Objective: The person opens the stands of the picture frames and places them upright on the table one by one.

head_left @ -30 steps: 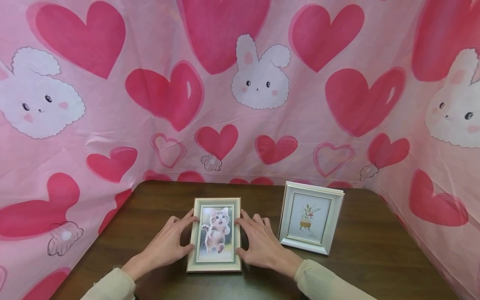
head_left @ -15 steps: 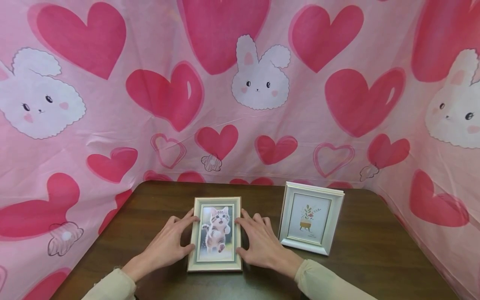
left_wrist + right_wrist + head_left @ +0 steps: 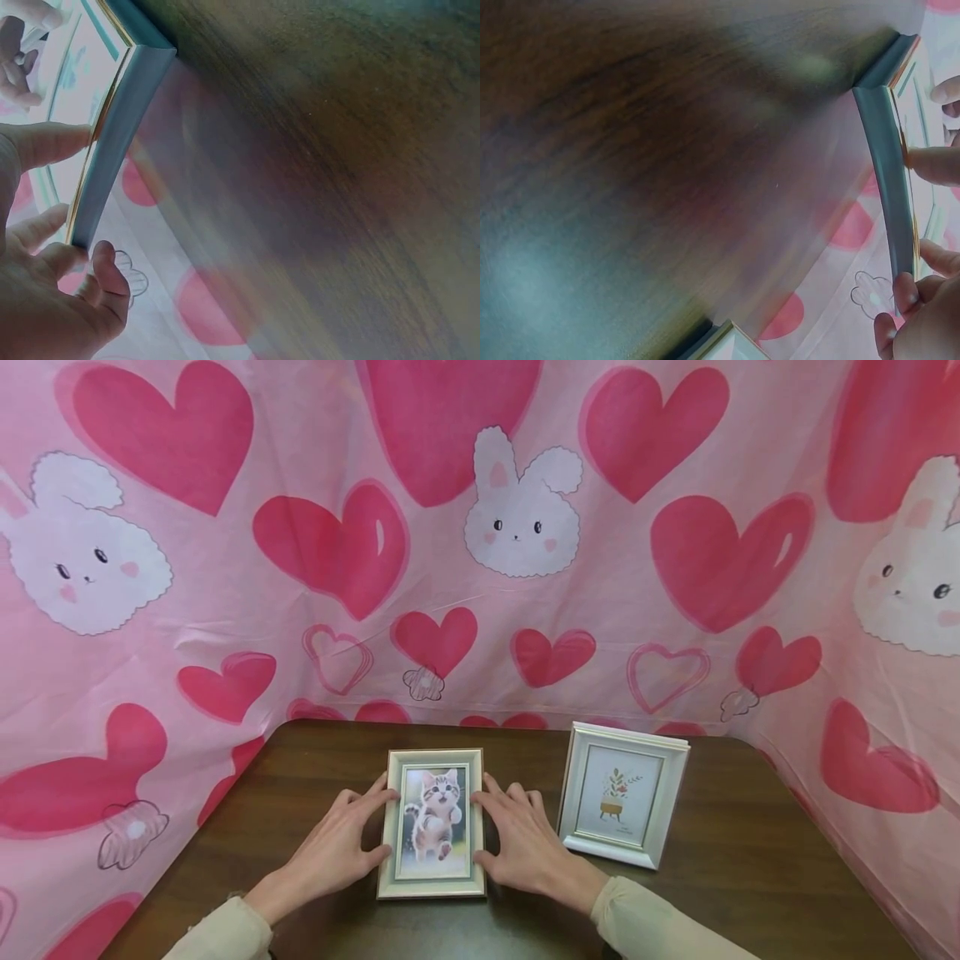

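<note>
A cream picture frame (image 3: pixel 432 888) holding a kitten picture (image 3: pixel 432 827) leans back between my two hands, its lower edge close over the table. My left hand (image 3: pixel 337 839) grips its left side, the thumb (image 3: pixel 56 144) against the front border near the bottom. Higher up, the left fingers bend around the edge. My right hand (image 3: pixel 525 845) holds the opposite side the same way, with its thumb (image 3: pixel 937 163) low on the border and fingertips wrapping the edge higher up. The frame's back is hidden in the head view.
A second white picture frame (image 3: pixel 662 802) with a potted plant print stands upright at right, just beyond my right hand. The dark wooden table (image 3: pixel 720 893) is enclosed by a pink cloth (image 3: pixel 600 585) with hearts and rabbits at the back and sides.
The kitten picture frame has shifted very slightly away from me, with both hands keeping their grip. The second frame stays put.
</note>
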Tool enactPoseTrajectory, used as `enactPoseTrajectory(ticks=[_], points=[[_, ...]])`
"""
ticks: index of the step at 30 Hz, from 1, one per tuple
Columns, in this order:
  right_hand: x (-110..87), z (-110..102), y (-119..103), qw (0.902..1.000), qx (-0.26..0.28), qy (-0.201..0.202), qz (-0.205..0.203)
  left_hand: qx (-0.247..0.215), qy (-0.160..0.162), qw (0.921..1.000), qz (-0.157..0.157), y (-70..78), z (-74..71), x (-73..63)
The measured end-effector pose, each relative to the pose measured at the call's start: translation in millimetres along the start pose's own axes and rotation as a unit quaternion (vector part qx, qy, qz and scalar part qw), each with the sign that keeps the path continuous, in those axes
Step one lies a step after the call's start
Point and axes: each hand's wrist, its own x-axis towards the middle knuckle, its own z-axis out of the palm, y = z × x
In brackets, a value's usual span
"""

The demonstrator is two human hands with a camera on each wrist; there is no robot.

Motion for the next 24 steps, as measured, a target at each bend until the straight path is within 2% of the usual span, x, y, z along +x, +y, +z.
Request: enactPoseTrajectory(ticks=[12, 24], points=[[0.0, -0.8, -0.4, 1.0, -0.001, 0.006, -0.007, -0.002, -0.005, 0.9997, -0.022, 1.6, 0.7, 0.4], [-0.3, -3.4, -1.4, 1.0, 0.002, 0.007, -0.004, 0.001, -0.001, 0.9998, -0.02, 2.9, -0.7, -0.5]])
